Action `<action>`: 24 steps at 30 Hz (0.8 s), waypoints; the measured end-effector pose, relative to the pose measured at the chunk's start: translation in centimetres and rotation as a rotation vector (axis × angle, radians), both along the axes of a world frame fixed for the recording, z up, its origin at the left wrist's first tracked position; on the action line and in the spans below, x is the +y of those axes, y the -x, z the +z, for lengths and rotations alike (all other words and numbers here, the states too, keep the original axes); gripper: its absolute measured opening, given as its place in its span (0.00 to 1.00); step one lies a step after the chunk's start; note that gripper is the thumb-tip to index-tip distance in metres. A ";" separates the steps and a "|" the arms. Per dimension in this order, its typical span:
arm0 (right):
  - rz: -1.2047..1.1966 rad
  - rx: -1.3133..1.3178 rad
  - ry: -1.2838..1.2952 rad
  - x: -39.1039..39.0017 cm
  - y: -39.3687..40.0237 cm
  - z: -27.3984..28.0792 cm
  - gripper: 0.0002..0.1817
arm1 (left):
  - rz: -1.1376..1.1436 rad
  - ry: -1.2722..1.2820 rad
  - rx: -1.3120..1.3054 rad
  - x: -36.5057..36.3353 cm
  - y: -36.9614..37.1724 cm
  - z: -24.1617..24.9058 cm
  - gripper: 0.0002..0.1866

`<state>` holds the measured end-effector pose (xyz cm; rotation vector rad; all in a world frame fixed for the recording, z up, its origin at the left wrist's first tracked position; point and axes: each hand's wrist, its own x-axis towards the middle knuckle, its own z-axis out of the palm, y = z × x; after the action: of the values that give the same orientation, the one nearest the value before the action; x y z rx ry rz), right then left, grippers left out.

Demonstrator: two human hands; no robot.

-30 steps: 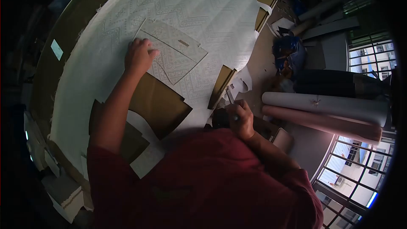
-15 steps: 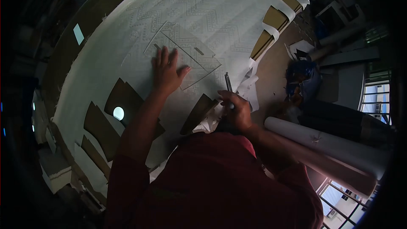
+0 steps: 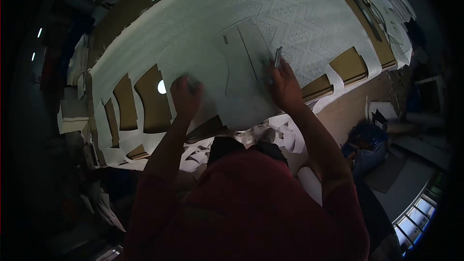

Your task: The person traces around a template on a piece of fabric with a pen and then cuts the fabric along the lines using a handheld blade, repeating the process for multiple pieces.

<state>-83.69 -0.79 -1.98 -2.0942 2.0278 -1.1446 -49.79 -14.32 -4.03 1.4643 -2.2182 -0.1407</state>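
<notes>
Over the white patterned fabric (image 3: 299,24) lies a see-through pattern template (image 3: 241,60) with a small slot, a dark straight line and a curved edge. My right hand (image 3: 286,86) is closed around a slim metal cutter that looks like a utility knife (image 3: 278,56), its tip pointing away from me. That hand is at the template's right side. Left of the template, my left hand (image 3: 186,97) hovers or rests over the fabric. Its fingers are smeared by motion, so their grip does not show.
Brown card-like pieces (image 3: 153,99) with curved edges lie at the left, and more brown pieces (image 3: 349,65) at the right edge. White scraps (image 3: 290,133) are heaped below the near edge. A long ruler-like strip (image 3: 360,7) lies at the far right.
My view has swung left. The template has turned and sits nearer. My left hand has come off it toward the near left; my right hand, still with the cutter, has moved up beside it.
</notes>
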 end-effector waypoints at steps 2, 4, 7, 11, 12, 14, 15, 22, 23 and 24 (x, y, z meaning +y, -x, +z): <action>0.084 -0.065 -0.101 -1.4 0.5 -1.2 0.27 | 0.100 -0.093 0.005 0.1 -1.9 0.6 0.34; 0.110 0.002 -0.050 -1.7 0.8 -1.1 0.26 | 0.237 -0.173 0.025 0.3 -3.2 1.7 0.34; 0.138 0.053 0.018 -1.8 0.5 -0.7 0.25 | 0.311 -0.143 0.018 0.1 -2.5 2.9 0.34; 0.116 0.026 -0.038 -1.8 0.8 -1.5 0.25 | 0.386 -0.241 -0.025 -2.0 -1.1 3.8 0.36; 0.149 0.026 -0.024 -1.8 0.8 -1.2 0.25 | 0.398 -0.284 -0.023 -2.4 -1.2 4.1 0.37; 0.146 -0.068 -0.075 -1.7 0.4 -0.3 0.24 | 0.416 -0.373 -0.050 -3.7 -1.3 5.0 0.37; 0.172 -0.071 -0.065 -1.7 0.2 -0.5 0.24 | 0.394 -0.482 -0.076 -4.1 -1.6 5.3 0.38; 0.165 0.047 0.026 -1.8 0.7 -1.1 0.23 | 0.359 -0.643 0.165 -5.2 -3.0 5.3 0.34; 0.164 0.043 0.017 -1.8 0.7 -1.2 0.23 | 0.361 -0.590 0.203 -5.1 -4.3 5.4 0.31; 0.178 0.053 0.019 -1.7 0.5 -1.1 0.23 | 0.364 -0.537 0.238 -5.1 -5.8 5.8 0.29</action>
<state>-84.14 -2.52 -3.05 -2.2831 1.8125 -1.0955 -43.98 -19.46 1.78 1.9821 -1.7600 -0.7922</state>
